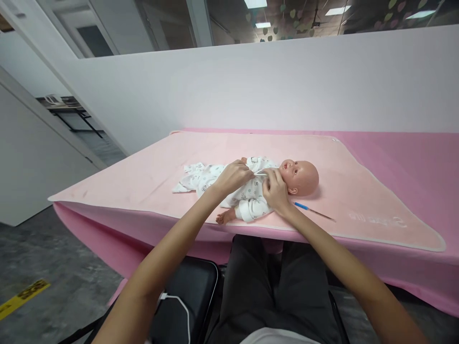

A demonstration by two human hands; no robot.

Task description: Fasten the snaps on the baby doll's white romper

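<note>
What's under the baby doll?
A peach mat lies under the doll, with a pink cloth beneath. The doll covers the spot right below it, so that can't be seen.

Two hands [234, 177] [275, 190] — one doll [246, 193], one blue-handled tool [303, 206]

I note the bald baby doll [256, 191] supine on the pink mat [136, 177], head rightward, in white printed outfit [244, 195].

An office-like room is being suggested by the white partition [287, 91], by the window [297, 29] above it, where ceiling light panels [338, 11] are being seen, and by the grey floor [39, 253], which is being marked with yellow tape [24, 297].
</note>
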